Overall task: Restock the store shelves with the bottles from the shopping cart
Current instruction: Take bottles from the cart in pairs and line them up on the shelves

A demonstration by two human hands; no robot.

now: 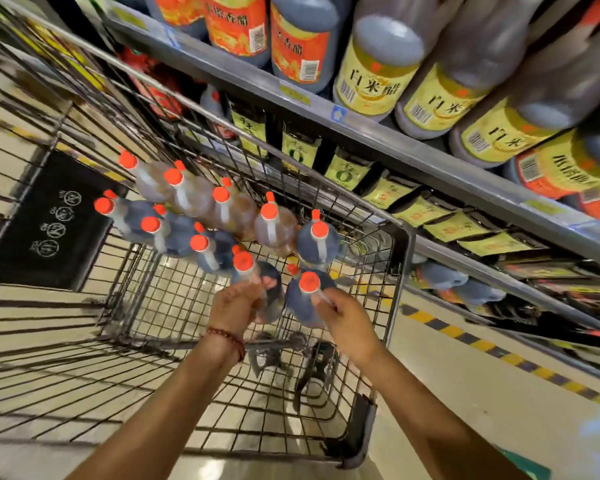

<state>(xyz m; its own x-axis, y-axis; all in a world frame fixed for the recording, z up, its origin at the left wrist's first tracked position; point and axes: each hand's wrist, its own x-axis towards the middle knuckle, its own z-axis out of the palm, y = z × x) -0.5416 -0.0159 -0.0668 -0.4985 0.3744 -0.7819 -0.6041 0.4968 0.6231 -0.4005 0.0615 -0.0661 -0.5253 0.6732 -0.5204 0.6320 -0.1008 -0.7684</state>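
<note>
Orange-capped dark bottles [201, 233] stand in the wire cart [400, 271]; each hand's fingers [269, 282] curl round one bottle's handle.

This is a grocery shop aisle; grey metal shelves [388, 133] run across the top right, their edges carrying price tags [294, 94] and their boards crowded with rows of identical labelled vinegar bottles [378, 74]. A wire shopping cart [400, 271] stands beside them holding orange-capped bottles [317, 242]; striped hazard tape [465, 337] marks the floor.
</note>
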